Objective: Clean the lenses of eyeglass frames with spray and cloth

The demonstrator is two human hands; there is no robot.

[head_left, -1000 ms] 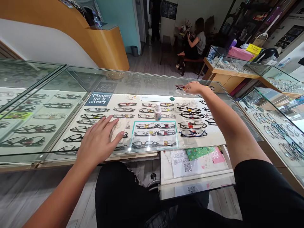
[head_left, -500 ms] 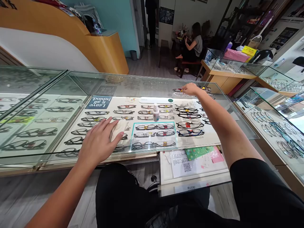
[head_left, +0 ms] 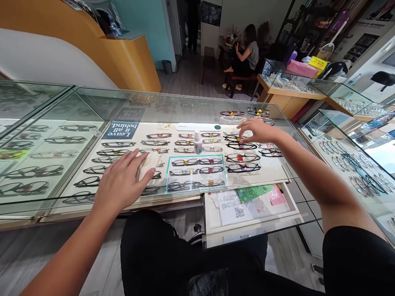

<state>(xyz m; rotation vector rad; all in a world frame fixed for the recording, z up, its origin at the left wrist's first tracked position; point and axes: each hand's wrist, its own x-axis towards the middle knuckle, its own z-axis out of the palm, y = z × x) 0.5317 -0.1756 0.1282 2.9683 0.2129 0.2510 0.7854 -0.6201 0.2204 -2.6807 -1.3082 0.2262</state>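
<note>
The fingers of the right hand (head_left: 259,132) curve down narrowly, thumb near the fingertips, at black glasses (head_left: 236,139) just three o'clock of the white bottle (head_left: 198,144); I cannot tell whether they pinch the frame or only hang over it. At eight o'clock of the bottle, the left hand (head_left: 121,181) lies spread, thumb wide, over a pale cloth (head_left: 146,165); how firmly it presses, I can't judge from here. Blue-trimmed glasses (head_left: 243,167) sit at four o'clock, and red-trimmed glasses (head_left: 232,113) between one and two, near the back of the glass case (head_left: 173,98). What worries me is crowding: the frames lie close in their column, so a careless fingertip could snag a neighbour. The bottle stands upright between the hands, and I think a sideways sweep of either could tip it. At five o'clock an open drawer (head_left: 212,236) juts out, where a forearm or knee might knock it.
</note>
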